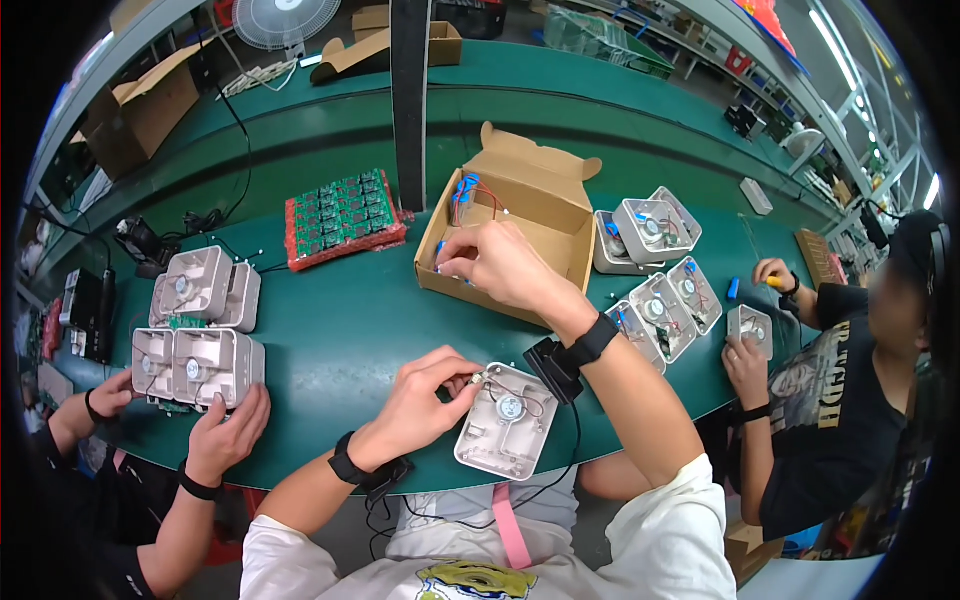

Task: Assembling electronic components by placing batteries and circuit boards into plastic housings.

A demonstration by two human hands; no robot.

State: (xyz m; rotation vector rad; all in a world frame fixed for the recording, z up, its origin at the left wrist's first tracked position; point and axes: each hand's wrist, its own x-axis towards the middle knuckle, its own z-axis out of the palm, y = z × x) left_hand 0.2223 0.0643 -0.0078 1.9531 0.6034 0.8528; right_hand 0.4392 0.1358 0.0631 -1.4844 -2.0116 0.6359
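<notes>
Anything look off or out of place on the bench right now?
Nothing stands out. Left hand steadies the open grey housing at the bench edge; right hand reaches into the cardboard box. No spills or visible damage.

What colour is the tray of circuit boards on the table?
The tray of circuit boards is red with green boards, seen in the head view.

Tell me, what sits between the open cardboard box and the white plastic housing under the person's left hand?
In the head view, only bare green table lies between the cardboard box and the white housing; the right hand reaches over the box's near wall.

Bright overhead light, perhaps blurred rim
</notes>
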